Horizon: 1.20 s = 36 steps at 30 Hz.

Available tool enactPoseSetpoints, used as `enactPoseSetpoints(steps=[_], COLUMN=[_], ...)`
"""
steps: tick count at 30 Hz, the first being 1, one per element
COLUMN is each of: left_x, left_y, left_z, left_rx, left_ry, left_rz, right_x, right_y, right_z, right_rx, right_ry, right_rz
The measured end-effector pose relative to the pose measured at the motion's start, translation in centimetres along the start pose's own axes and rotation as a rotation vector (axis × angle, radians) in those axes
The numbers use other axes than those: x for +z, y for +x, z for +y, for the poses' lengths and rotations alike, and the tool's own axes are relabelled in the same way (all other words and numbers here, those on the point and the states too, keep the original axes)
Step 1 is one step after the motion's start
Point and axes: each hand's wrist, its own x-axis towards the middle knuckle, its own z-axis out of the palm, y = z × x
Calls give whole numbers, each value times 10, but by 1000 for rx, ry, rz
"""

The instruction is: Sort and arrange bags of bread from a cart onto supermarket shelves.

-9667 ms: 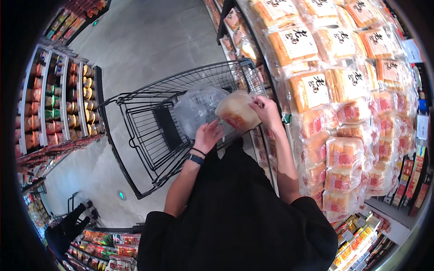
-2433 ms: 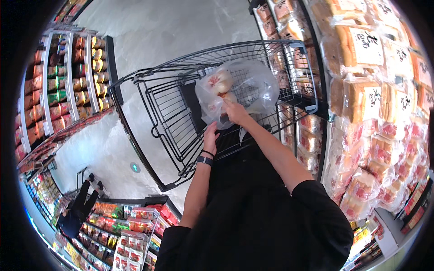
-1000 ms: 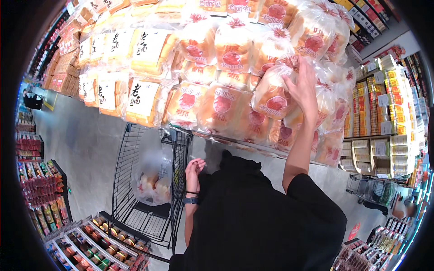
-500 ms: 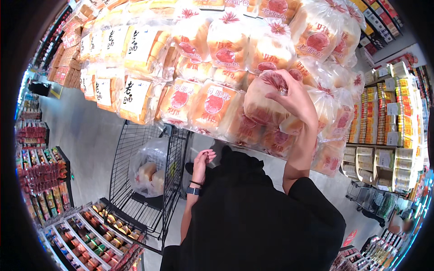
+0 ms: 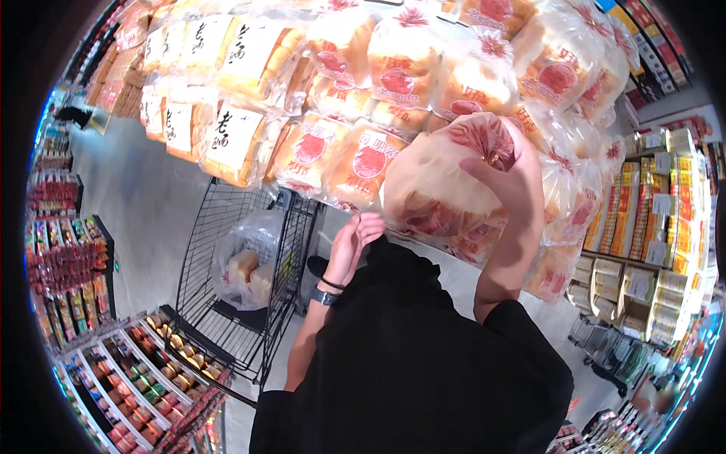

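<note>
Right hand [image 5: 508, 178] grips bagged loaf [image 5: 435, 170] by gathered neck, over bread stack's [image 5: 363, 163] near side — left hand [image 5: 352, 244] empty, loosely spread, near left — palm beneath would likely steady it.

Grey floor [image 5: 151, 204] (smooth), packed shelves [image 5: 132, 386].

Your right hand [image 5: 522, 170] covers part of the loaf [image 5: 439, 163], and its far fingers are hard to make out against the gathered plastic. That loaf hides some packs behind it, while the upper edge cuts off the top packs [image 5: 342, 34]. You can't tell whether your left hand [image 5: 355, 240] touches the display. Your shirt [image 5: 423, 371] hides your legs and runs off the lower edge. Cloudy plastic and cart [image 5: 242, 316] wires veil the bag [image 5: 253, 253]. The person [image 5: 652, 401] far right is blurred.
</note>
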Motion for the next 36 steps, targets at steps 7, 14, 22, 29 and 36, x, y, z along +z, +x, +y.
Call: enactPoseSetpoints(steps=[7, 14, 22, 29, 36], left_x=[12, -66, -169, -315, -372], left_y=[-16, -62, -154, -205, -265], left_z=[36, 42, 57, -8, -37], left_rx=[-62, -56, 178, 427, 441], left_ry=[-660, -682, -765, -929, -1239], left_rz=[-144, -255, 58, 454, 951], right_x=[64, 152, 299, 459, 622], right_y=[1, -14, -22, -37, -56], right_z=[0, -27, -32, -3, 154], right_rx=[-118, 72, -30, 38, 133], right_ry=[-102, 69, -246, -200, -85], right_rz=[-253, -584, -964, -1134, -1271])
